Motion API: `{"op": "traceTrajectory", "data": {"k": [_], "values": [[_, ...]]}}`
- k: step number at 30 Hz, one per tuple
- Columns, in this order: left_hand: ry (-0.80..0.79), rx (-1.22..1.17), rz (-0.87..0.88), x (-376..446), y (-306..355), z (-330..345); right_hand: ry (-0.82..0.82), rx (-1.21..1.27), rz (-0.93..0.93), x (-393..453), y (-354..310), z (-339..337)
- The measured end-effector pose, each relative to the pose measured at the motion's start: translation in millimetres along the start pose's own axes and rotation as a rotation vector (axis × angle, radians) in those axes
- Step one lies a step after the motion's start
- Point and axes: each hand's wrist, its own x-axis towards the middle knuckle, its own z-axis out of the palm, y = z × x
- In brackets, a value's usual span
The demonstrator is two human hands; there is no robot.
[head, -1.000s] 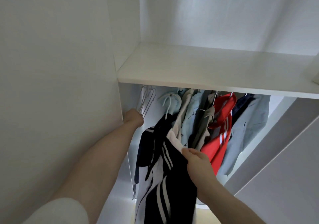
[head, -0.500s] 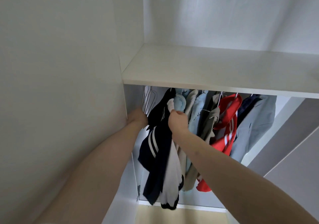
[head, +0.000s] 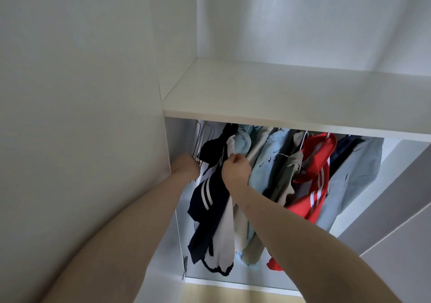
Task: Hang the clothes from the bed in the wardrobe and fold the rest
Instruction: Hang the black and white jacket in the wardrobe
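Observation:
A navy and white striped garment (head: 210,200) hangs at the left end of the wardrobe's row of clothes. My right hand (head: 235,169) is curled at the top of it, gripping the fabric or its hanger near the collar; which of the two is hidden. My left hand (head: 186,166) reaches in beside the wardrobe's left wall, its fingers at the bunch of bare wire hangers (head: 203,139); the fingertips are hidden behind the garment.
Further right hang pale blue shirts (head: 265,160), an olive piece (head: 286,174), a red striped top (head: 312,176) and a grey-blue jacket (head: 354,176). A white shelf (head: 291,97) juts out above the rail. A white door panel (head: 81,116) stands close on the left.
My right hand has lifted the striped garment from low in front up to rail height and keeps it there. My left hand has stayed by the wire hangers.

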Motion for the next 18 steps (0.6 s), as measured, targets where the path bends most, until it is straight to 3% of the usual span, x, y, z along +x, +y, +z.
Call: {"op": "traceTrajectory", "data": {"k": [4,8,12,18], "values": [[-0.013,-0.061,0.001,-1.0,0.5,1.4,0.052,0.043,-0.074,0.6,1.2,4.5],[-0.007,-0.148,-0.010,-1.2,0.9,1.7,0.051,0.078,-0.010,26.1,-14.0,-0.9],[-0.022,-0.212,-0.043,1.1,-1.4,3.4,-0.055,-0.135,0.053,54.0,-7.6,-16.1],[-0.017,-0.260,-0.034,2.5,-5.5,5.5,-0.139,-0.488,-0.104,58.2,19.0,-44.8]]}}
